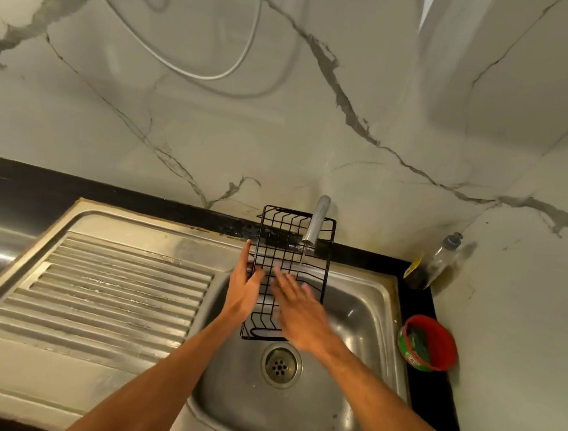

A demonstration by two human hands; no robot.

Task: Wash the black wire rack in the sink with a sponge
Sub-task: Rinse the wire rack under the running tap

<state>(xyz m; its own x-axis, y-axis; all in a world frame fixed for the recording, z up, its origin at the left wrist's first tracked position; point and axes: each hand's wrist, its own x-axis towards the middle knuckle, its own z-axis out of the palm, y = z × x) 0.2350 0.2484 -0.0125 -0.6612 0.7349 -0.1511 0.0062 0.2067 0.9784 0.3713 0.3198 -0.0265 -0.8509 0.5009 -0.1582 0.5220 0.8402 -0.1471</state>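
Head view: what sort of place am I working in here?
Most likely a home kitchen sink area: a steel sink with a ribbed drainboard, a tap running water over the black wire rack, and marble-look wall tiles behind.

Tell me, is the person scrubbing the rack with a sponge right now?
No, the right hand lies bare and open on the black wire rack; no sponge shows in either hand.

Black wire rack (289, 271) held over the stainless steel sink (362, 325) under a thin stream from the grey tap (316, 223).

The left hand (246, 282) holds the rack's left edge; the right hand (296, 311), motion-blurred with fingers spread, lies flat on its grid. A red round tub (427, 343) and a clear plastic bottle (438, 263) stand on the black counter, right of the sink.
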